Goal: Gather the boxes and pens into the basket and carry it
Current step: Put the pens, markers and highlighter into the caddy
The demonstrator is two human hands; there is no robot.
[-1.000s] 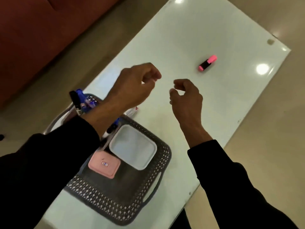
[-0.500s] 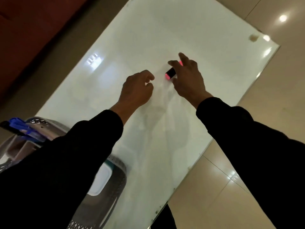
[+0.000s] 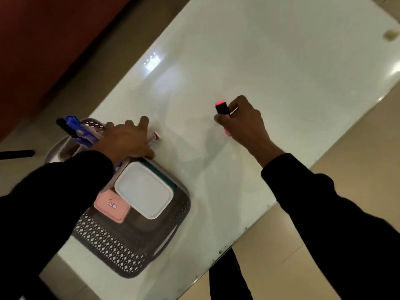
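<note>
My right hand (image 3: 242,121) is closed around a pink highlighter with a black cap (image 3: 222,110), lifted a little above the white table (image 3: 270,68). My left hand (image 3: 127,140) rests flat on the far edge of the grey perforated basket (image 3: 121,252), over a small pink-and-white box (image 3: 156,137) on the table beside the basket. Whether the left hand grips it I cannot tell. Inside the basket lie a white-lidded box (image 3: 144,189) and a pink box (image 3: 111,205). Blue pens (image 3: 75,128) stick out of a grey holder (image 3: 91,124) beyond the basket.
The table's right edge (image 3: 281,198) runs diagonally, with beige tiled floor (image 3: 303,245) below it. A dark red sofa (image 3: 43,40) stands to the left beyond a strip of floor. A small beige scrap (image 3: 390,34) lies at the table's far right corner.
My right hand has taken hold of the pink highlighter and drawn it back toward me. My left hand has moved back down to the basket's far edge. The view has swung down onto the basket.
</note>
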